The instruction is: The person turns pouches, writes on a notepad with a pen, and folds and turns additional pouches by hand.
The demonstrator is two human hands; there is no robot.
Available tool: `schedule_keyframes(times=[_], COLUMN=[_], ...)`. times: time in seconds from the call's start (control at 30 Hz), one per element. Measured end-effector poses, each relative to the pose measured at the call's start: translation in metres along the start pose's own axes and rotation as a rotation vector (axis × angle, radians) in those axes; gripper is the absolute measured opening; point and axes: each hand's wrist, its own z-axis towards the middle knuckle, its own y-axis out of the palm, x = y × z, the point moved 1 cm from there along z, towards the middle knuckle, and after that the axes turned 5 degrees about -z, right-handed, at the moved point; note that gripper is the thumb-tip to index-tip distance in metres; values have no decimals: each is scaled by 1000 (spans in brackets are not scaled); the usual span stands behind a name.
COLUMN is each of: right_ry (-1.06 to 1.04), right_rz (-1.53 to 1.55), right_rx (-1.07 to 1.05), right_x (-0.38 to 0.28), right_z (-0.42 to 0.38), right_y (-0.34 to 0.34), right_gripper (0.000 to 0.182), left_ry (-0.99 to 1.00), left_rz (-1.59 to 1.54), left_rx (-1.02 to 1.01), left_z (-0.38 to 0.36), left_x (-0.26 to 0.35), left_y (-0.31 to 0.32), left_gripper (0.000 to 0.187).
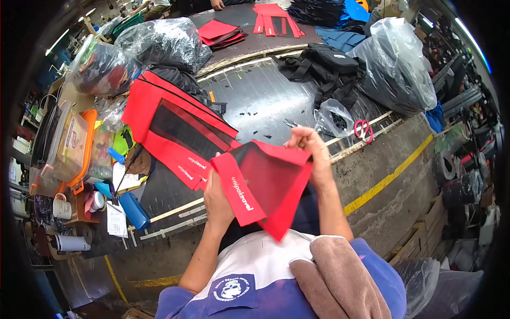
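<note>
A red fabric panel (287, 212) with a black mesh window and white "unipaktravel" lettering is held up before my body, bent and hanging to a point at the bottom. My left hand (217, 199) is closed on its left edge, the fingers partly hidden behind the cloth. At the upper right corner, my right hand (314, 154) has its fingers curled against the panel. A small metal tip (290, 123) shows just beyond those fingers. To the left, a pile of similar red mesh panels (154, 138) lies fanned out on the dark table (249, 95).
Pink-handled scissors (363, 131) lie near the right table edge, beside a small clear bag (334, 117). Black straps and a pouch (334, 58) sit behind. More red pieces (218, 33) lie at the back. Large plastic bags (396, 64) and a blue case (134, 210) flank the work area.
</note>
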Motion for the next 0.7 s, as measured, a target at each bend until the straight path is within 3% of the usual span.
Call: schedule_keyframes(times=[0.07,0.1,0.17,0.2,0.3,0.33,0.43,0.47,0.53,0.63,0.7], right_ry=[29,31,40,43,45,45,31,-41,-111,-70,-68], right_rz=[-343,-343,-225,-225,-219,-219,-304,-409,-513,-433,-484], right_rx=[-65,-63,-28,-32,41,39,72,-36,-144,-237,-77], right_x=[22,34,59,66,81,76,38,19,-11,-27,-14], right_z=[-11,-16,-23,-23,-19,-15,-14,-17,-27,-43,-47], right_y=[-1,6,24,26,27,22,-6,-10,-2,13,35], right_gripper=[36,36,23,23,27,27,37,44,52,61,50], left_ry=[515,514,717,713,699,699,517,515,512,517,520], left_rz=[260,260,523,524,489,490,358,356,360,372,377], left_rx=[390,388,71,74,-410,-409,-23,-20,234,271,279], left_z=[5,6,6,8,20,26,49,58,73,85,83], left_x=[24,32,44,42,28,26,24,26,39,61,72], left_y=[5,-1,-12,-12,-4,-4,-8,-9,-17,-18,-16], left_gripper=[49,49,48,48,34,34,23,23,26,25,24])
